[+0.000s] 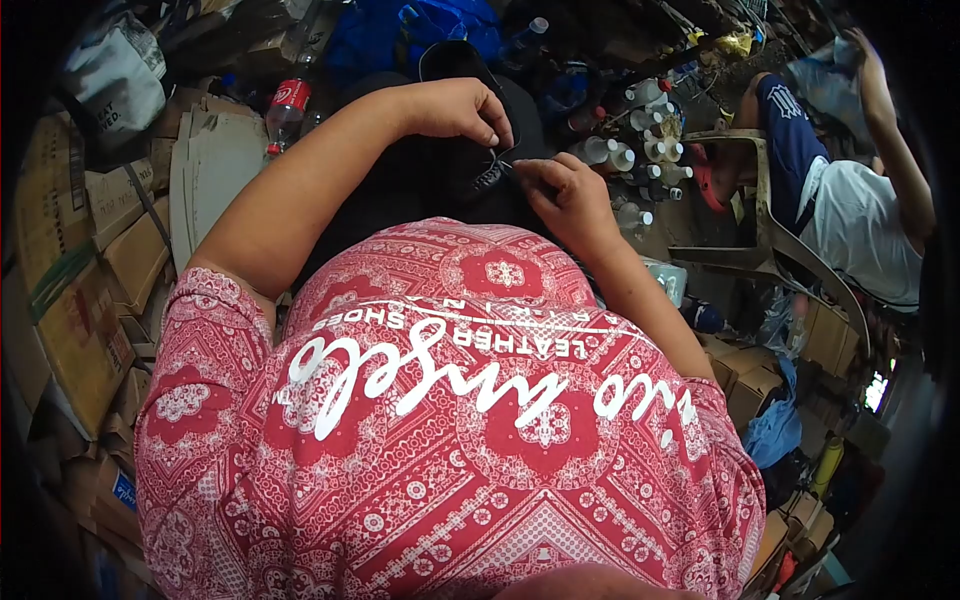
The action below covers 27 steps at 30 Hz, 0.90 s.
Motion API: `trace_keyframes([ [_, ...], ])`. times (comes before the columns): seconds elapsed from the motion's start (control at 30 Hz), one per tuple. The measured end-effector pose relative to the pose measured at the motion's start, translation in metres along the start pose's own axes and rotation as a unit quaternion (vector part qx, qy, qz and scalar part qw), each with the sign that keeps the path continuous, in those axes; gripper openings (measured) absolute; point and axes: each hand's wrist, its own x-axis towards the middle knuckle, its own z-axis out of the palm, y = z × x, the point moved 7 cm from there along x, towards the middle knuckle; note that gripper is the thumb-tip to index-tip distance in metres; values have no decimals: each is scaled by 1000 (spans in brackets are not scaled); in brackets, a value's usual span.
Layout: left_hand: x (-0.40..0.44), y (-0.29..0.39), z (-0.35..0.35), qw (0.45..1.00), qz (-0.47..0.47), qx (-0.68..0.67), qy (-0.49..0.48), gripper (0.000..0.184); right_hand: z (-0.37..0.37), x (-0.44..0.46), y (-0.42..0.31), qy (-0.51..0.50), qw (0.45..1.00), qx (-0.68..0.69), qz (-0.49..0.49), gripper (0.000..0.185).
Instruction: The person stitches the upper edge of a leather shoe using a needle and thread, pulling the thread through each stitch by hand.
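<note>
From the left, we are noting flattened cardboard and a red-labelled bottle beside the left forearm. The left hand is pinching a thin lace between thumb and fingers. Below the fingertips, over the dark-clothed lap, we are seeing what appears to be a black shoe. The right hand is pinching the lace from the other side. Plastic bottles are standing beyond, then a chair and a co-worker. We are judging the lacing partly done: rows are showing, but no finished bow. The shoe's outline is merging with dark clothing; the frame's edge is cutting off the co-worker.
</note>
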Motion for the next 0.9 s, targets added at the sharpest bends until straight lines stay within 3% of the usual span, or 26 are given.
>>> trace_keyframes([
  [0.07, -1, 2, 0, 1000, -5, 16, 2, 20, -2, -1, -8, 26, 994, -88, -66, 21],
  [0.17, -2, 2, 0, 1000, 0, 10, 3, 20, 0, -5, -10, 31, 992, -93, -86, 22],
  [0.6, 1, 0, 2, 1000, 2, 17, 11, 19, 1, 11, -16, 11, 986, -118, -114, 17],
  [0.7, 2, -1, 2, 998, -3, 61, 29, 18, 2, 20, 0, -41, 992, -93, -69, 16],
  [0.77, 2, 4, 3, 992, 61, 108, 27, 19, 5, 23, 24, -105, 990, 87, 43, 19],
  [0.9, 1, 4, 3, 992, 65, 109, 19, 22, 15, 27, 47, -168, 972, 150, 62, 20],
])
